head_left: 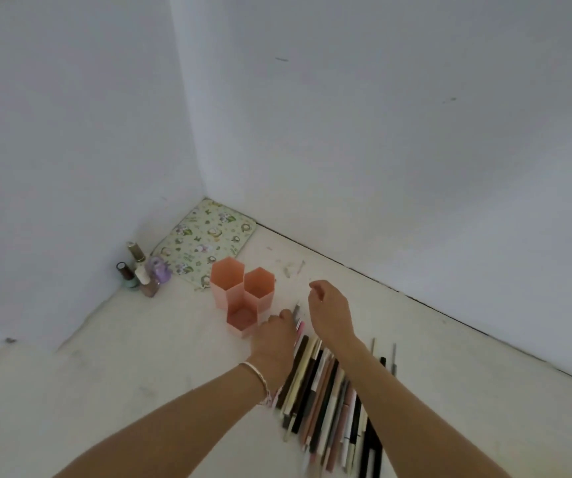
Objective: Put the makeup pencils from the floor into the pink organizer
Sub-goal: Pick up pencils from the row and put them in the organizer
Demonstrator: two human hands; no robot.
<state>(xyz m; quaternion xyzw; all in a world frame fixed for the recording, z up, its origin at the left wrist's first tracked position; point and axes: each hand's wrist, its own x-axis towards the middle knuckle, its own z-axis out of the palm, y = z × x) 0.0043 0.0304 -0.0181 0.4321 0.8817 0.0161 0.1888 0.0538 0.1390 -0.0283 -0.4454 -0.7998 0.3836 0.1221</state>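
The pink organizer, three joined hexagonal tubes, stands upright on the white floor. A row of several makeup pencils lies side by side on the floor to its lower right. My left hand, with a bracelet on the wrist, is at the far end of the row, just right of the organizer's shortest tube. Its fingers curl round a pencil whose grey tip sticks out past them. My right hand hovers just right of that tip, fingers loosely curled, and holds nothing I can see.
Three nail polish bottles and a small purple bottle stand by the left wall. A flowered pouch lies in the corner behind the organizer. White walls close in at left and back.
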